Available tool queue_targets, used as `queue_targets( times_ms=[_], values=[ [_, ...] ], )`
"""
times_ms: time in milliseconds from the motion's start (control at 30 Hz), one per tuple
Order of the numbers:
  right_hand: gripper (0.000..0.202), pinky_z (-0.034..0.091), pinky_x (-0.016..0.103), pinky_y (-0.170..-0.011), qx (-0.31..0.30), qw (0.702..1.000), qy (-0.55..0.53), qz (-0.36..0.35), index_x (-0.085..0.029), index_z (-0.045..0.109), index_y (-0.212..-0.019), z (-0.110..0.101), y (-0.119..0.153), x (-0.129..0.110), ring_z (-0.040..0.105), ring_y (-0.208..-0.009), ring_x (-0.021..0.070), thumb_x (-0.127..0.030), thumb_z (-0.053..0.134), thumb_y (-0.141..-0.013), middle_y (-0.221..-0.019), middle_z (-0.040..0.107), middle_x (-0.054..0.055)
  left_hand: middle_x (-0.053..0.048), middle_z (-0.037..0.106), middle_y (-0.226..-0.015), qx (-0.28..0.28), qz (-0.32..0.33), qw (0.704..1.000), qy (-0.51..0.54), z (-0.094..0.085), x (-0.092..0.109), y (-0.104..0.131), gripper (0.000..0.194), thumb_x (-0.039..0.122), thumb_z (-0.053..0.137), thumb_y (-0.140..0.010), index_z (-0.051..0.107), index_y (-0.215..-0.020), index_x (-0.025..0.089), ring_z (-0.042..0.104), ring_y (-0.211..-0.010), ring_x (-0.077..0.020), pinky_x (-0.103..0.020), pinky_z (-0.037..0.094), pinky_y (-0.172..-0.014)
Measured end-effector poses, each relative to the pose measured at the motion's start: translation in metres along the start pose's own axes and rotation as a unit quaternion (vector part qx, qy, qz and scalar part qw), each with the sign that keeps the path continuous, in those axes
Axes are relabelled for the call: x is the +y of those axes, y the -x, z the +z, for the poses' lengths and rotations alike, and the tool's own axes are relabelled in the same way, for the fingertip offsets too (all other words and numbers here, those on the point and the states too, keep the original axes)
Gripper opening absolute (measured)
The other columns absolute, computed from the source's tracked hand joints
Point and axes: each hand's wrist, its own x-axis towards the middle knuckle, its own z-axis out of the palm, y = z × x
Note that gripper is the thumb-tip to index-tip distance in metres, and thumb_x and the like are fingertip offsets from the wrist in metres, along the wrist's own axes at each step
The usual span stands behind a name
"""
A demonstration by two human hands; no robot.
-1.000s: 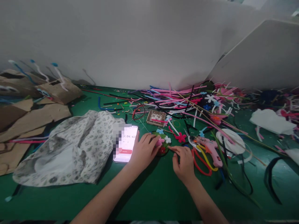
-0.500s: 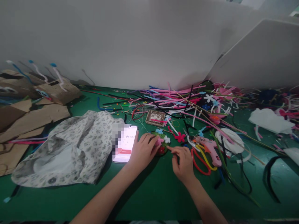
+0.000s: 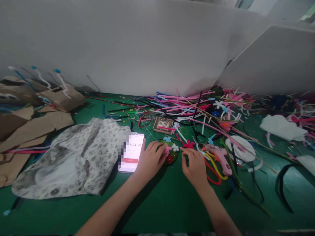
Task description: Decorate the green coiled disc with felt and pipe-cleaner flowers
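Note:
A small round green piece (image 3: 175,157) lies on the table, bearing a white flower (image 3: 175,147), a light-blue flower (image 3: 167,139), a pink flower (image 3: 168,150) and a red one (image 3: 169,158), all fuzzy. My left hand (image 3: 153,159) covers its left edge, fingers bent and pressed against the piece beside the pink flower; the fingertips are partly hidden. Just right of the piece hovers my right hand (image 3: 194,165), index finger stretched out, the others loosely bent, nothing seen in it. Beyond it lies a dark-pink flower (image 3: 188,144).
A lit phone (image 3: 133,152) and a patterned cloth (image 3: 73,157) lie to the left. Red-handled pliers (image 3: 213,178), yellow-handled ones (image 3: 216,167) and a pink glue gun (image 3: 223,160) lie close right. Tangled pipe cleaners (image 3: 177,101) and a small framed square (image 3: 162,125) are behind.
My right index finger has drawn back from the piece's edge and lifted slightly, uncovering its right side. My left hand stays in place.

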Motion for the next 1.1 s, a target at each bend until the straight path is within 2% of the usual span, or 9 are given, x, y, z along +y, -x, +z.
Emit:
queue_targets(
  times_ms=[167,300,400,467,600,700,933,1000,1100],
  values=[
    [0.013,0.043,0.036,-0.080,-0.010,0.999,0.038,0.002,-0.019,0.060,-0.088,-0.008,-0.001,-0.003,0.062,-0.078,0.0192,-0.010,0.052,-0.088,-0.081,0.070,0.002,-0.007,0.069,-0.112,0.004,0.000,1.000,0.000,0.001,-0.001,0.000,0.026,0.029,0.052,-0.094,0.061,-0.118,0.023,0.059,-0.110,-0.0273,-0.058,0.027,-0.108],
    [0.005,0.047,0.034,-0.077,0.084,0.992,0.073,0.058,-0.018,0.065,-0.090,-0.045,0.015,0.006,0.063,-0.076,0.0193,-0.018,0.060,-0.088,-0.081,0.070,0.005,-0.007,0.069,-0.110,0.004,0.004,1.000,-0.001,0.001,-0.001,0.000,0.025,0.030,0.051,-0.095,0.061,-0.117,0.023,0.059,-0.109,-0.0270,-0.058,0.027,-0.108],
    [0.011,0.050,0.032,-0.068,0.195,0.950,0.166,0.177,-0.017,0.071,-0.086,-0.085,0.043,0.026,0.064,-0.068,0.0201,-0.028,0.068,-0.084,-0.077,0.071,0.007,-0.006,0.070,-0.110,0.006,0.004,1.000,-0.003,0.000,0.000,-0.001,0.024,0.030,0.051,-0.094,0.062,-0.115,0.023,0.060,-0.108,-0.0269,-0.058,0.028,-0.108],
    [0.021,0.051,0.036,-0.069,0.244,0.910,0.227,0.245,-0.014,0.073,-0.088,-0.109,0.069,0.042,0.067,-0.070,0.0252,-0.033,0.066,-0.085,-0.079,0.074,0.011,-0.006,0.070,-0.110,0.007,0.004,1.000,-0.006,0.000,0.000,-0.001,0.024,0.029,0.052,-0.094,0.062,-0.115,0.023,0.060,-0.108,-0.0273,-0.058,0.028,-0.108],
    [0.043,0.051,0.048,-0.081,0.169,0.894,0.247,0.333,-0.009,0.064,-0.119,-0.136,0.111,0.063,0.067,-0.093,0.0379,-0.038,0.049,-0.090,-0.106,0.072,0.018,-0.007,0.070,-0.111,0.006,0.007,1.000,-0.014,0.000,0.000,0.000,0.025,0.030,0.051,-0.094,0.063,-0.115,0.022,0.060,-0.108,-0.0281,-0.058,0.028,-0.107],
    [0.048,0.050,0.050,-0.085,0.137,0.908,0.227,0.326,-0.009,0.059,-0.125,-0.132,0.117,0.062,0.065,-0.101,0.0383,-0.038,0.044,-0.090,-0.113,0.069,0.018,-0.007,0.069,-0.111,0.003,0.010,1.000,-0.023,0.001,0.000,0.000,0.027,0.030,0.052,-0.094,0.062,-0.117,0.022,0.060,-0.108,-0.0284,-0.057,0.029,-0.107],
    [0.036,0.047,0.036,-0.088,0.059,0.958,0.216,0.180,-0.015,0.061,-0.120,-0.101,0.077,0.048,0.064,-0.096,0.0252,-0.036,0.050,-0.093,-0.109,0.070,0.012,-0.008,0.069,-0.111,0.006,0.013,1.000,-0.027,0.000,0.000,-0.001,0.027,0.031,0.052,-0.093,0.063,-0.116,0.023,0.060,-0.108,-0.0279,-0.056,0.030,-0.107],
    [0.034,0.047,0.035,-0.084,0.035,0.959,0.235,0.156,-0.014,0.061,-0.118,-0.098,0.075,0.050,0.064,-0.091,0.0245,-0.035,0.050,-0.094,-0.106,0.070,0.012,-0.008,0.069,-0.110,0.007,0.013,1.000,-0.025,0.000,0.000,0.000,0.026,0.030,0.052,-0.093,0.063,-0.115,0.023,0.060,-0.107,-0.0278,-0.056,0.030,-0.106],
    [0.032,0.046,0.033,-0.078,0.041,0.951,0.268,0.151,-0.013,0.063,-0.113,-0.095,0.081,0.055,0.064,-0.083,0.0236,-0.036,0.050,-0.095,-0.100,0.071,0.012,-0.008,0.069,-0.110,0.008,0.012,1.000,-0.020,0.001,-0.001,0.001,0.026,0.030,0.052,-0.093,0.063,-0.115,0.023,0.060,-0.107,-0.0279,-0.057,0.030,-0.106]
  ],
)
